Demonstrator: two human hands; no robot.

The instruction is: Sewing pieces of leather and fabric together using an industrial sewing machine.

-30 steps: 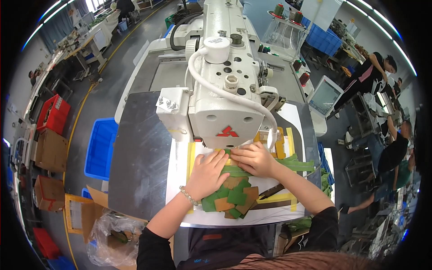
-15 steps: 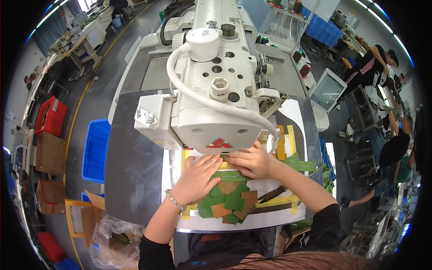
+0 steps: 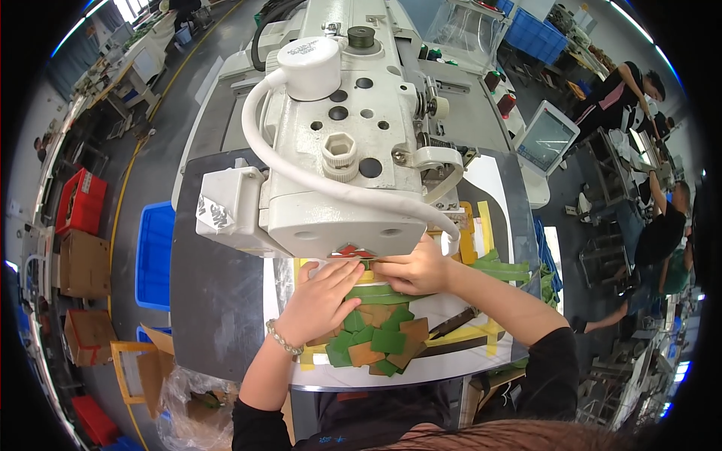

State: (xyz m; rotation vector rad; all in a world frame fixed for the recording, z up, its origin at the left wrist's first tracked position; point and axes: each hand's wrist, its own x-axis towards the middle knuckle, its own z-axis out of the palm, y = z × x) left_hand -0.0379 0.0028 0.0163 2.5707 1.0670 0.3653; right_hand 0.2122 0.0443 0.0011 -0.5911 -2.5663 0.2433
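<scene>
Beneath the white head of an industrial sewing machine [image 3: 342, 214], both hands are at the work. My left hand [image 3: 322, 301] lies with its fingers stretched forward over the work, beside a small yellow piece [image 3: 366, 276]. To its right, my right hand [image 3: 417, 269] has bent, closed fingers; its fingertips and whatever they hold are hidden by the machine head and the hand itself. A green fabric strip [image 3: 387, 295] runs crosswise just below both hands. Nearer to me is a loose pile of green and brown square patches [image 3: 387, 342]. Right of the pile rests a dark, pointed hand tool [image 3: 453, 322].
Yellow tape [image 3: 492, 338] marks the white work sheet. More green strips [image 3: 504, 269] trail off at right, below a tilted touch screen [image 3: 547, 139]. A blue bin [image 3: 156, 255] stands left of the dark tabletop [image 3: 218, 301]. Other people work at the far right.
The machine head appears shifted left and slightly up in the picture. My right hand's fingers are more curled than before. My left hand stays flat beside it.
</scene>
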